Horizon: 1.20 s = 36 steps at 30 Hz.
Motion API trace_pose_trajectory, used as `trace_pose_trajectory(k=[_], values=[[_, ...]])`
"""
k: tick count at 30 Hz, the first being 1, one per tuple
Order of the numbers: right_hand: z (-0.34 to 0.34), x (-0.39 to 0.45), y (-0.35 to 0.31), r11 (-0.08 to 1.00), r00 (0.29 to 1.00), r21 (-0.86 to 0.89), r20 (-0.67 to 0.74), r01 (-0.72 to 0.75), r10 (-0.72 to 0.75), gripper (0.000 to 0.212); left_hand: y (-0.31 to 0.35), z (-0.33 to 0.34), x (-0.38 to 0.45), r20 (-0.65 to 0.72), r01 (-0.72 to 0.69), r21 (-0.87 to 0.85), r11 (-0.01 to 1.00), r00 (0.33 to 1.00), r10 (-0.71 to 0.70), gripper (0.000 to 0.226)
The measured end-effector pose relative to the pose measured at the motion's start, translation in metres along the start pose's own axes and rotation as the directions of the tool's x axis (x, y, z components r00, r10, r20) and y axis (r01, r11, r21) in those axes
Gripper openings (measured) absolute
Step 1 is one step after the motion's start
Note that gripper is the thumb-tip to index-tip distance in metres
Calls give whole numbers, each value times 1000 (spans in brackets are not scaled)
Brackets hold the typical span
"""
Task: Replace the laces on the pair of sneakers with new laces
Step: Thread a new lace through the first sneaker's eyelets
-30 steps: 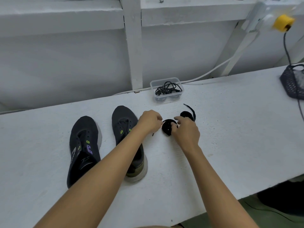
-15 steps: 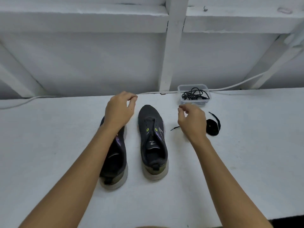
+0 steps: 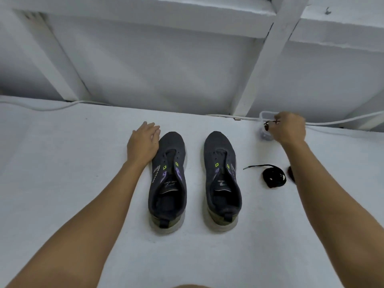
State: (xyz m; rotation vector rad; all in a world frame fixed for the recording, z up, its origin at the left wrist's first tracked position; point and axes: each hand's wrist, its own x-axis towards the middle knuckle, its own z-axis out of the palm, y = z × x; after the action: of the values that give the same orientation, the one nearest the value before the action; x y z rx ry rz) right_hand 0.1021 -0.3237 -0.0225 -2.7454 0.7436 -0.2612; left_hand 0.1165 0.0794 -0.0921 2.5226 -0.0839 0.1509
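1. Both sneakers sit side by side mid-tabletop (image 3: 62, 183), toes pointing away, eyelets bare: left sneaker (image 3: 168, 179), right sneaker (image 3: 222, 177).
2. Left hand (image 3: 143, 143) lies flat on the tabletop, fingers straight, touching the outer side of the left sneaker's toe. Holds nothing.
3. Right hand (image 3: 289, 128) is over the clear plastic box (image 3: 265, 126) at the back edge, fingers curled. Grip looks pinched on a dark lace end (image 3: 268, 123) (blurred, so low confidence on exactly what's in it).
4. Coiled black lace (image 3: 273, 178) lies on the tabletop just right of the right sneaker, one tail trailing toward the shoe. A second dark coil (image 3: 291, 173) is mostly hidden behind the right forearm.
5. Handling guess: laces are light, limp, tangle-prone. Take one by the stiff tip and draw it out slowly, or the bundle comes up whole.
6. Sneakers are soft-topped and light, so they will slide. Pin one by the heel or side while threading.
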Motion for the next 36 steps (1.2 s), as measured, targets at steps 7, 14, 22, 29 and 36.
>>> trace_pose_trajectory(k=[7, 14, 22, 29, 36], values=[[-9, 29, -2, 950, 926, -292, 379, 113, 7, 28, -16, 7, 6, 24, 50, 6, 999, 998, -51, 38], [5, 45, -5, 911, 912, -392, 408, 125, 51, 50, -29, 17, 7, -44, 12, -1, 1000, 999, -13, 36], [14, 47, -4, 883, 935, -459, 347, 98, 76, 31, -32, 21, 7, -63, 7, 10, 1000, 998, -6, 35], [-8, 39, -7, 980, 962, -185, 272, 66, -13, 21, -32, 22, 7, -77, 1, 17, 1000, 997, 0, 34], [-65, 15, -42, 989, 987, 105, 118, 100, -113, 26, -36, 24, 8, -66, 3, 11, 1000, 998, -3, 35]])
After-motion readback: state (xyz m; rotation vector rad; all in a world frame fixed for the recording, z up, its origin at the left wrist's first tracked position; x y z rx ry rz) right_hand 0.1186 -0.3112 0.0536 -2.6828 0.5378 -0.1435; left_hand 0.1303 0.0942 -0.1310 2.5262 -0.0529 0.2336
